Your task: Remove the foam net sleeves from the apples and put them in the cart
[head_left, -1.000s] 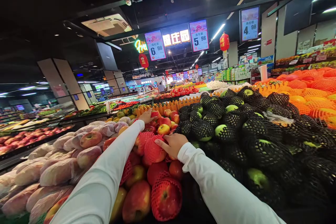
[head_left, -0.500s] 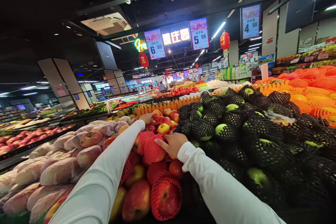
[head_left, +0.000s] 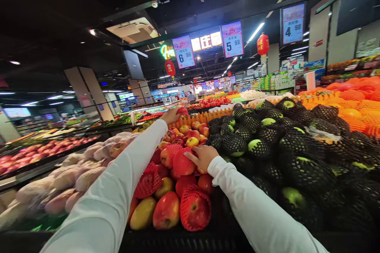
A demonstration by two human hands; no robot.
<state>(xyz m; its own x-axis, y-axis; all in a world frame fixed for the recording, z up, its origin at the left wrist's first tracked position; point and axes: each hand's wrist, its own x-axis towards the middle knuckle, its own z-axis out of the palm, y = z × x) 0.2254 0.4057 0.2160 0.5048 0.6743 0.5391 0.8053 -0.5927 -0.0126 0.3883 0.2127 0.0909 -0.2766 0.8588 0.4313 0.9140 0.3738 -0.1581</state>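
My left hand (head_left: 171, 116), arm stretched far forward, is raised over the back of the apple heap with its fingers closed round a red apple (head_left: 182, 111). My right hand (head_left: 204, 157) lies at the right side of the heap. Its thumb presses on an apple in a red foam net (head_left: 181, 164), and its other fingers curl beside it, partly hidden. Below, at the front, sit another netted apple (head_left: 196, 209) and a bare red-yellow apple (head_left: 166, 210). Small loose apples (head_left: 192, 142) lie behind the netted one.
Green fruit in black foam nets (head_left: 261, 146) is piled to my right, with orange-netted fruit (head_left: 353, 106) beyond. Wrapped apples (head_left: 89, 178) fill the left side. A low orange picket fence (head_left: 204, 117) edges the display at the back. Price signs (head_left: 233, 40) hang above.
My left hand has risen from the back of the heap with a red apple in it. My right hand stays on the netted apple. The view has shifted slightly left.
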